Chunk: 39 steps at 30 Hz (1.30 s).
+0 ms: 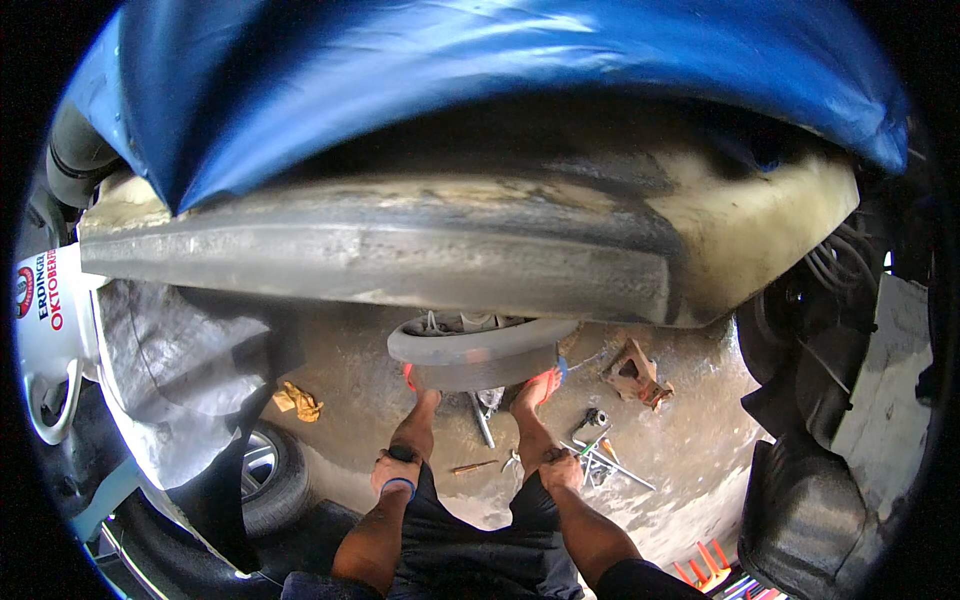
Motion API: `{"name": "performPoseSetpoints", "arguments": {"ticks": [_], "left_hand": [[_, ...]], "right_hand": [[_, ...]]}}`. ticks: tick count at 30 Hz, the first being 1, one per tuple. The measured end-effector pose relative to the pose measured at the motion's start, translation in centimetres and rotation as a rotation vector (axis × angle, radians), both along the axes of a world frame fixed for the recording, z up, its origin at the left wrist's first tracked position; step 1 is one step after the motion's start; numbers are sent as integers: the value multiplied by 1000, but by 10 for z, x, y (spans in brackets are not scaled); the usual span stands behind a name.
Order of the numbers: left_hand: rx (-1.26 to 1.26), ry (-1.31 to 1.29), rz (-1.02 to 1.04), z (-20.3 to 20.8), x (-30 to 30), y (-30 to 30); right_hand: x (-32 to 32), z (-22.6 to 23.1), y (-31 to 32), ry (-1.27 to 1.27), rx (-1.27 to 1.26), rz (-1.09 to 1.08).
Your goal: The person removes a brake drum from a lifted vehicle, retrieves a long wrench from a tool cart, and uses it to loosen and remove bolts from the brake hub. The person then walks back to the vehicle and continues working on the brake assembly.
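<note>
My left hand is at my left knee, its fingers curled round something dark that I cannot make out. Level with it, my right hand has its fingers bent at my right knee; whether it grips anything is hidden. Ahead of both hands, apart from them, a thick grey brake disc shows between my feet, with metal parts inside its ring. Closest to my right hand, several hand tools lie on the floor. Between my legs are a metal bar-like tool and a thin tool with an orange-brown handle.
A worn fender edge under a blue cover spans the view above the disc. A rusty metal stand and a crumpled yellow-brown thing lie on the floor. At left are a wheel and a white mug-shaped container.
</note>
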<state>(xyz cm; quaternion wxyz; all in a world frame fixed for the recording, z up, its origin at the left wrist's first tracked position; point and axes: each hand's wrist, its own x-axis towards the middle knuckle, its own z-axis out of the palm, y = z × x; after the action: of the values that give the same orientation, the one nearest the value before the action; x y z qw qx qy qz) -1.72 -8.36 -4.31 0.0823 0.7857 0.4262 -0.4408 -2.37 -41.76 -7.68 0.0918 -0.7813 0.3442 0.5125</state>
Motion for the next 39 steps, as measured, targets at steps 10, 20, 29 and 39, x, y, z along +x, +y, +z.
{"name": "performPoseSetpoints", "arguments": {"ticks": [10, 20, 29, 39], "left_hand": [[-7, 29, 7, -2, -3, 4], [-17, 23, 10, -5, -5, 9], [-32, 43, 4, 1, 2, 10], [-7, 34, 11, -1, 5, 10]], "right_hand": [[-6, -9, -3, 19, 4, -8], [-11, -13, -1, 4, -5, 31], [-12, -13, 1, -3, -24, 38], [10, 3, 8, 4, -28, 44]]}}
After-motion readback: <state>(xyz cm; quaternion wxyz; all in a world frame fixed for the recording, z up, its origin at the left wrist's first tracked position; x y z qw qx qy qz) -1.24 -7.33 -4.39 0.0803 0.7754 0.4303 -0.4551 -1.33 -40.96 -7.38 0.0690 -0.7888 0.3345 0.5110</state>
